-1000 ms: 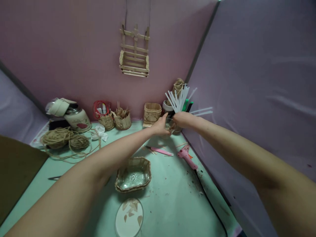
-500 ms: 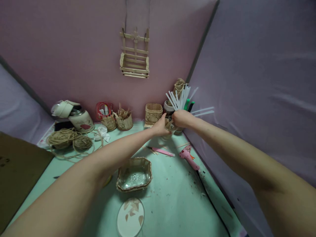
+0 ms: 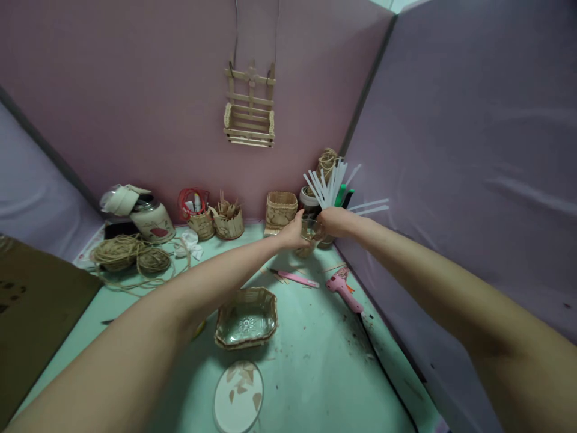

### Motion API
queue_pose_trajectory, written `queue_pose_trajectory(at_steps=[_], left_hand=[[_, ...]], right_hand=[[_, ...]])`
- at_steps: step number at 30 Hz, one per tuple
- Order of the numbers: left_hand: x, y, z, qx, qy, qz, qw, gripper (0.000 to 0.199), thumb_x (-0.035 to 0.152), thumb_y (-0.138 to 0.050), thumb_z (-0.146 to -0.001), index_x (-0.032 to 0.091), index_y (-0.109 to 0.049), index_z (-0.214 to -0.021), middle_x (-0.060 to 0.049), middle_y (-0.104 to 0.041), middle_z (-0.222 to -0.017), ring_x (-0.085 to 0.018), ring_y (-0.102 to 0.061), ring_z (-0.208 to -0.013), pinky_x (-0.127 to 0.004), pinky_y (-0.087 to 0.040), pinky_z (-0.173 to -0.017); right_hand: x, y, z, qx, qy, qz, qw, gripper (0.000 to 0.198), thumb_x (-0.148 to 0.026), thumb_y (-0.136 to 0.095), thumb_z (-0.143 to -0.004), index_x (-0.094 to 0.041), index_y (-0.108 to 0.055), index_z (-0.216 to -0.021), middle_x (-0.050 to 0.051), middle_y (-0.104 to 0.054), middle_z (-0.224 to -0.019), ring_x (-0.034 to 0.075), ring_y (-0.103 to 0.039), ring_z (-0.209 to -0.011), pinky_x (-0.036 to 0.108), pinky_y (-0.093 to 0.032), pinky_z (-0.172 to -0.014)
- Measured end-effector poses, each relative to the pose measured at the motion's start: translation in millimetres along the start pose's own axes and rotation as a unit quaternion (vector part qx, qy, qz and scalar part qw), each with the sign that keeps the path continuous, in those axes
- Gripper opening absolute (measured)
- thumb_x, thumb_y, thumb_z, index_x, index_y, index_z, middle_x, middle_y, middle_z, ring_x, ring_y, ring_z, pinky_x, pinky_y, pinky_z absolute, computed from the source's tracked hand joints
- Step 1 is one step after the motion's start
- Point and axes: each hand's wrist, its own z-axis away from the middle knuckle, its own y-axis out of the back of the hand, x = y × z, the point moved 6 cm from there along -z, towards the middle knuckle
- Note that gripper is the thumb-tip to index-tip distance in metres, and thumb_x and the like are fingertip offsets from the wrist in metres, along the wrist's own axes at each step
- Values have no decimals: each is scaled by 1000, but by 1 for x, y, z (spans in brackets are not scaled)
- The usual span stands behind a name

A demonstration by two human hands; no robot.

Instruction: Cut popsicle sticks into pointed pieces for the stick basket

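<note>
One hand, the left (image 3: 292, 234), is clasping a clear cup (image 3: 310, 228) mid-frame; the right hand (image 3: 335, 221) is curling alongside, its grip unclear.

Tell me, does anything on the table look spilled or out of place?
Yes: small dark specks lie strewn on the green tabletop near the pink glue gun. They look like untidy debris, loose rather than gathered.

stick rack (image 3: 249, 134): hanging | twine balls (image 3: 118, 252): adjacent | printed jar (image 3: 154, 222): behind twine
</note>
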Motion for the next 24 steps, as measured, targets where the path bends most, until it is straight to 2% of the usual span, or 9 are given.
queue_pose_trajectory(at_steps=[3,7,10,17,21,24], left_hand=[[-4,3,1,-9,-9,6,1000,127,24,-83,-46,13,-7,-147,-24,-34,-145,-34,-41,-130,-44,-35,-105],[-16,8,4,-16,7,10,1000,121,22,-80,-51,12,-7,-146,-23,-48,-134,-33,-49,-122,-45,-39,-101],[-22,11,5,-17,24,6,1000,120,23,-81,-52,12,-7,-146,-22,-51,-129,-32,-54,-115,-45,-42,-97],[-11,10,6,-19,23,1,1000,123,21,-82,-48,13,-8,-146,-24,-48,-134,-34,-51,-120,-46,-41,-98],[-7,7,4,-24,12,6,1000,126,26,-82,-48,14,-5,-147,-23,-43,-139,-35,-46,-125,-47,-38,-101],[-10,4,3,-31,10,8,999,127,28,-82,-48,12,-4,-147,-24,-44,-138,-36,-46,-126,-46,-38,-101]], right_hand=[[6,6,5,14,13,-17,1000,27,-32,-59,-90,-18,-60,-113,8,-62,-115,21,-61,-98,40,-51,-84],[1,8,8,38,57,-58,996,56,-27,-80,-65,-15,-59,-116,11,-65,-114,26,-61,-103,32,-48,-85],[-8,0,4,41,88,-83,992,62,-27,-82,-56,-17,-61,-113,10,-66,-114,27,-62,-103,28,-47,-82],[-25,-13,-5,77,138,-107,982,71,-29,-84,-52,-10,-60,-116,17,-62,-120,31,-58,-109,32,-43,-89],[-20,-14,-2,84,135,-119,980,58,-33,-82,-56,-14,-64,-108,12,-68,-102,29,-62,-97,33,-45,-83],[-10,-11,1,100,119,-124,980,58,-38,-79,-60,-12,-62,-109,14,-66,-104,30,-59,-98,36,-44,-85]])
